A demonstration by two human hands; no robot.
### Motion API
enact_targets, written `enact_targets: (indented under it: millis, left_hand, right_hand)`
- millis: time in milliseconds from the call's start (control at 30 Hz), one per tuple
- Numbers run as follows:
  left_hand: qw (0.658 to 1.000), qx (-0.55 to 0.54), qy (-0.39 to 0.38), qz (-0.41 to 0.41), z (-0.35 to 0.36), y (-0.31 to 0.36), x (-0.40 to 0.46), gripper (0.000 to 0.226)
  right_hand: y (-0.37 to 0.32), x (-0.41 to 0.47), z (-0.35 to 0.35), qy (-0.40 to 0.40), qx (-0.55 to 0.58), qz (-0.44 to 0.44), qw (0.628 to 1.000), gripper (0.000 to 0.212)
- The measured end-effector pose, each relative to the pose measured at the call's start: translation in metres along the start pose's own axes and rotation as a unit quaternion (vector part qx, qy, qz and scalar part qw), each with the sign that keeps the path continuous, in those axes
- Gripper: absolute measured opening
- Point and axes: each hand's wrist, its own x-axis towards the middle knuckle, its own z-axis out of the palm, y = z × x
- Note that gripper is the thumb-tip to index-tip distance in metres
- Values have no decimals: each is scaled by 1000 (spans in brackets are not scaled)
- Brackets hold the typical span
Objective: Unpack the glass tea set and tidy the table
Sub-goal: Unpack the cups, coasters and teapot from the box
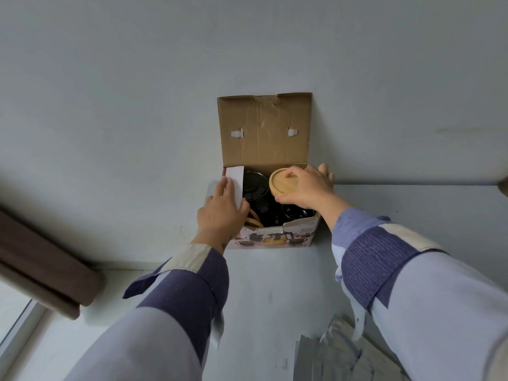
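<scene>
Box (275, 239) sits open on the counter (412, 215) (dark glassware (255, 185) inside); left grip (222, 210) pinches its white side flap (237, 185), right grip (308, 188) curls round the wooden lid (280, 184) just above the glassware.

Pale table (275, 284), open cardboard box (264, 130), grey sheets (338, 358)

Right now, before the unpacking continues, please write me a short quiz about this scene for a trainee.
1. Choose: the right hand grips A) a spoon, B) the round wooden disc, C) a towel.
2. True or false: the lid flap of the box is shut.
3. Which hand holds the white side flap?
Key: 1 B; 2 false; 3 the left hand.
</scene>
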Motion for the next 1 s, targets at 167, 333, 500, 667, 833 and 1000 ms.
enact_targets:
  millis: [167, 333, 500, 667, 833, 1000]
  left_hand:
    - [984, -78, 133, -90, -20, 8, -14, 49]
    - [990, 55, 108, -69, -21, -16, -24, 45]
    - [993, -28, 61, -95, -3, -4, -29, 37]
    - [991, -28, 26, -131, 0, 8, -26, 37]
    - [991, 70, 53, -97, -8, 42, -30, 50]
    - [995, 73, 51, 40, 12, 125, -32, 50]
  right_hand:
    - [-1, -14, -2, 10, 12, 6, 1000, 65]
    - [-2, -27, -3, 16, 28, 9, 999, 67]
    - [-4, -39, -7, 7, 67, 9, 998, 69]
    - [-2, -50, -7, 12, 119, 11, 993, 69]
    - [21, -58, -29, 9, 137, 3, 990, 69]
    - [85, -64, -57, 9, 144, 49, 988, 69]
